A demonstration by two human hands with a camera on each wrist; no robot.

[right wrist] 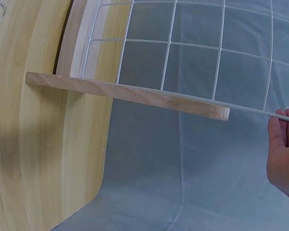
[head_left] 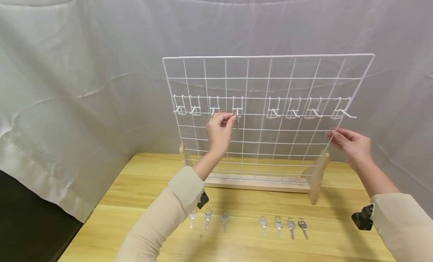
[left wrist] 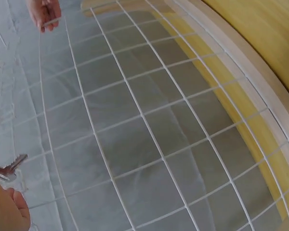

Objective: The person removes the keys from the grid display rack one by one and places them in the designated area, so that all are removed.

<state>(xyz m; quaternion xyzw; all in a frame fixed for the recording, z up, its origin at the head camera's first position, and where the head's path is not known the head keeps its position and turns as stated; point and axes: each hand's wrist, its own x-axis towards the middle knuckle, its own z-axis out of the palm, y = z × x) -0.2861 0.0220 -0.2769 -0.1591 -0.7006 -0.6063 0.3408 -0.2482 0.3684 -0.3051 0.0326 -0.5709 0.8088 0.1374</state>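
Observation:
A white wire grid rack [head_left: 270,56] stands upright on a wooden base, with several white hooks hung in a row across it. My left hand [head_left: 219,132] pinches a key [left wrist: 13,166] between thumb and fingertips, right at a hook [head_left: 238,111] left of the rack's middle. The key dangles blade down; whether its ring is over the hook is hard to see. At the rack's right edge, my right hand [head_left: 352,145] grips the side wire between thumb and fingers, above the wooden foot [right wrist: 135,94].
Three keys with rings [head_left: 208,215] lie on the wooden table [head_left: 135,202] at the front left. Several more keys [head_left: 278,222] form a row at the front right. A tiny piece [head_left: 200,236] lies nearby. Grey cloth [head_left: 101,66] hangs behind the rack.

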